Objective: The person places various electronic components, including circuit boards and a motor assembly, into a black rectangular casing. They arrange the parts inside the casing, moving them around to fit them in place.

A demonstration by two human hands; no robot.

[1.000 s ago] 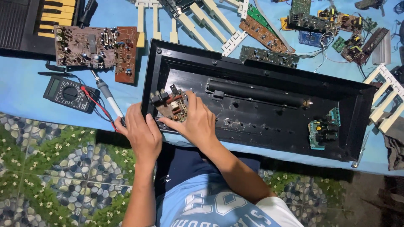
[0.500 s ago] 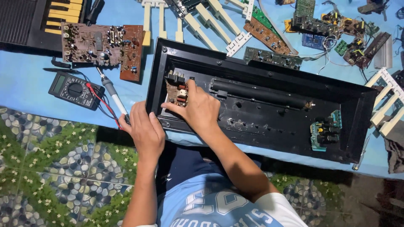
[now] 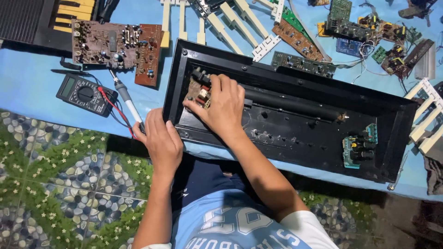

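On blue cloth (image 3: 27,87) over pebble floor (image 3: 55,184), right hand (image 3: 221,108) grip clamped on small circuit board (image 3: 199,93), left hand (image 3: 161,143) flat

multimeter (image 3: 84,94), brown circuit board (image 3: 117,46), loose white keys (image 3: 230,27)

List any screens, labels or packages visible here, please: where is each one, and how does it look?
Multimeter: on the blue cloth, left of the black case; dark body, grey rectangular screen at its left end, round dial, red and black leads.
Shirt print: white characters on the light blue shirt, bottom centre.
No packages or signs in view.
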